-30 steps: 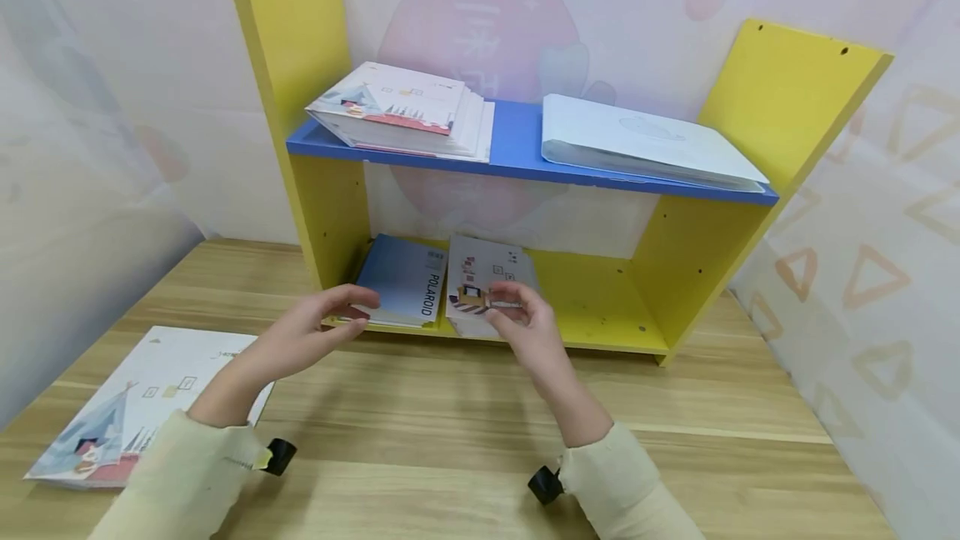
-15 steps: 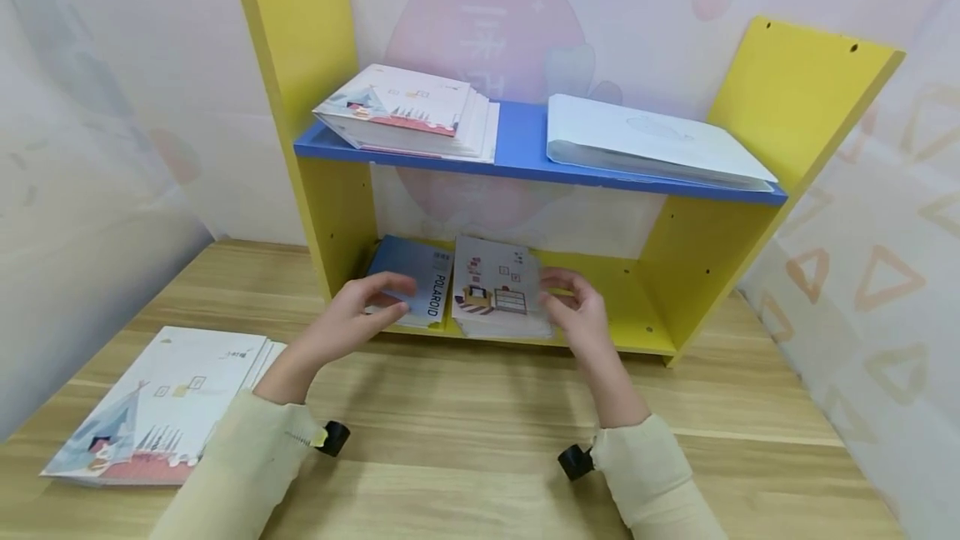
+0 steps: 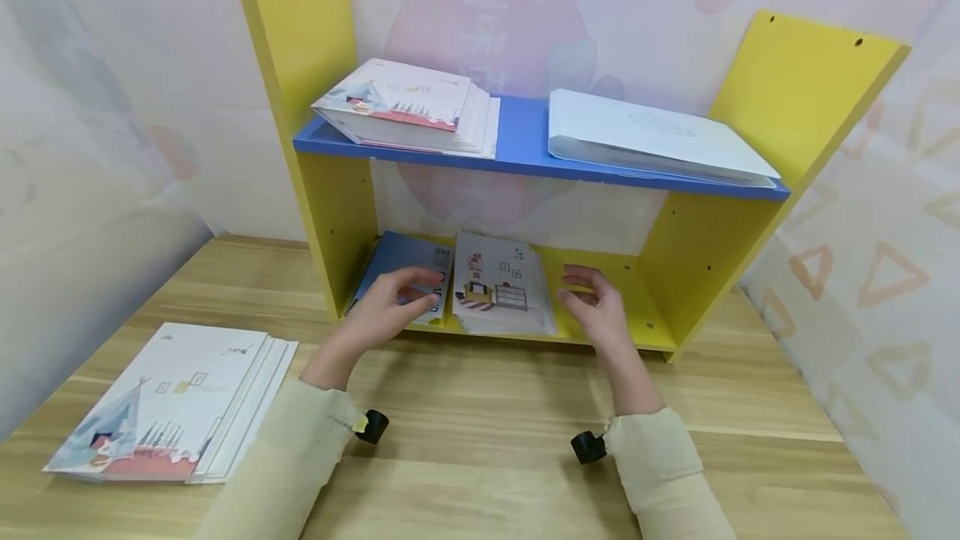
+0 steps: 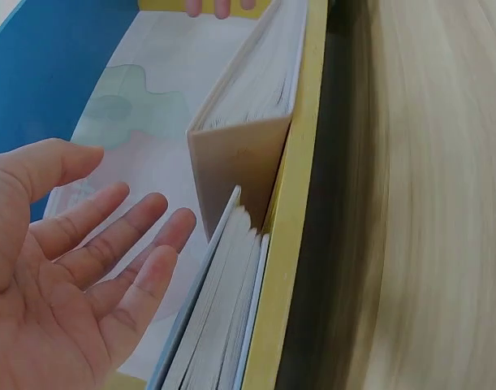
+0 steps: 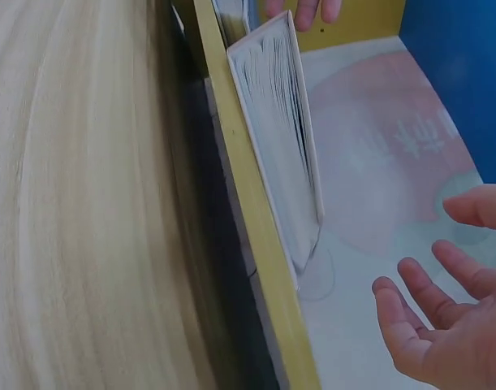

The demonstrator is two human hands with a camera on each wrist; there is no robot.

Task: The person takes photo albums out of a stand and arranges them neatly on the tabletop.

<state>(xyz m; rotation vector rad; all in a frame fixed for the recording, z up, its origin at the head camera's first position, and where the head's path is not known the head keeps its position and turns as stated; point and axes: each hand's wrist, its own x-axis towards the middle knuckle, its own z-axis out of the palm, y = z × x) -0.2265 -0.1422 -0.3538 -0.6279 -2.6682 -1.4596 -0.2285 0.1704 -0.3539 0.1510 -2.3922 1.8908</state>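
In the head view, the right hand (image 3: 604,313) has come away from the white book (image 3: 495,277), which lies on the lower shelf (image 3: 637,319) beside the blue book (image 3: 408,251); it appears released and settled. The left hand (image 3: 388,307) has shifted over the blue book.

In the left wrist view, that hand's fingers spread loosely, gripping nothing.

In the right wrist view, relaxed fingers stand apart from the white book.

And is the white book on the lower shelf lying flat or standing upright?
Lying flat: in the head view, the white book rests on the lower shelf, printed cover facing up.
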